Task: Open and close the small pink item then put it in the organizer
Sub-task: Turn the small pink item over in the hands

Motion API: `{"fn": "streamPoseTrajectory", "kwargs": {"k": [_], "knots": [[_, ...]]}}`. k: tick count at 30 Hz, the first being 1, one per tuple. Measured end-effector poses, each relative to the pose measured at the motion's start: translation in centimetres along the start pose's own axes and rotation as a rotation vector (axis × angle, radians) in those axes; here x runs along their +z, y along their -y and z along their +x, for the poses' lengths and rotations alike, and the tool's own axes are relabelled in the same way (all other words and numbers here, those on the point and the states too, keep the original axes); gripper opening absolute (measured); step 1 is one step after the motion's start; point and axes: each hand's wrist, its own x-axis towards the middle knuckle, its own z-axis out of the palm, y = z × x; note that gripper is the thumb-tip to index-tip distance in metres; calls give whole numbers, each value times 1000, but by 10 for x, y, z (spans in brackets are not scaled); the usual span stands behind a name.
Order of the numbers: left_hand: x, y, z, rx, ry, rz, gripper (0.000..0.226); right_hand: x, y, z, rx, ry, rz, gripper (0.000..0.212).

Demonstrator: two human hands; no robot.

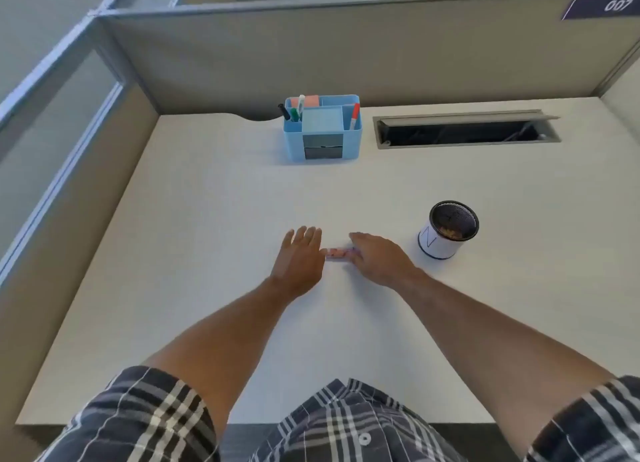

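A small pink item [337, 253] lies flat on the white desk, between my two hands. My left hand [300, 258] rests palm down just left of it, fingers spread, its thumb side touching the item's left end. My right hand [375, 258] lies over the item's right end, with fingers stretched forward and the thumb against it. Neither hand has lifted it. The blue organizer [349, 139] stands at the back of the desk, well beyond the hands, holding markers, a sticky-note block and small drawers.
A black mesh cup [446, 231] with a white label stands to the right of my right hand. A cable slot [464, 130] with a raised lid opens at the back right. Grey partition walls [311, 56] enclose the desk.
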Motion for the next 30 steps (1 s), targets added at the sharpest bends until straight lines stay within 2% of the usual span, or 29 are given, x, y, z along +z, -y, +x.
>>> {"fn": "streamPoseTrajectory", "kwargs": {"k": [6,8,10,13,16,17,19,20,24,27,30], "knots": [[10,-3,-3,-34,35,-134,21,13,8,11,-144,-30,-125,13],[11,-4,1,-77,14,-222,18,18,6,16,-182,-79,-172,13],[7,-9,3,-152,7,-356,22,21,9,18,-147,-126,-114,22],[-4,-18,9,-367,3,-591,33,15,16,20,66,-175,232,33],[-16,-26,15,-535,-73,-848,26,-4,26,15,342,-235,736,25],[-21,-28,16,-541,-102,-919,23,-11,29,13,392,-232,934,31],[-31,-35,17,-496,-135,-1034,19,-24,33,8,437,-216,1261,49],[-36,-37,15,-455,-137,-1087,18,-30,35,4,451,-206,1382,52],[-49,-39,11,-315,-146,-1172,28,-45,46,-7,458,-194,1700,36],[-57,-33,9,-256,-152,-1168,25,-49,47,-14,414,-147,1682,27],[-64,-24,9,-164,-111,-1141,20,-63,41,-18,285,-42,1365,18]]}}
